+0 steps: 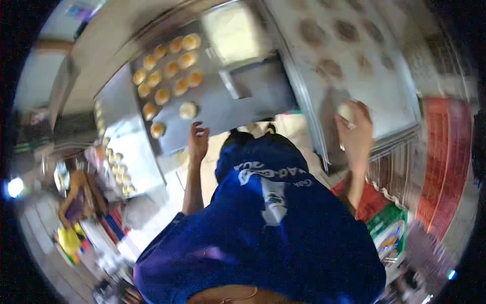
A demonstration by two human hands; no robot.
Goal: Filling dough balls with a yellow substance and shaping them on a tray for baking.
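Note:
My right hand [357, 129] grips a pale round piece of dough [346, 112] above the large metal tray on the right [377, 104]. Blur hides the dough's finer detail. My left hand [199, 140] is at the front edge of the dark work surface [223, 109], its fingers loosely bent and apart, holding nothing. Just beyond those fingers lies a pale dough round [188, 110]. Several rounds with golden-yellow tops [171, 69] sit in rows farther up the left of that surface.
A pan of pale yellow contents [232, 33] stands at the back, with a flat pale-edged tool [234, 85] nearer me. Dark round marks [330, 68] spot the right tray. At left, a light tray [142, 152] bears small dough pieces. Red crates [439, 157] stand at right.

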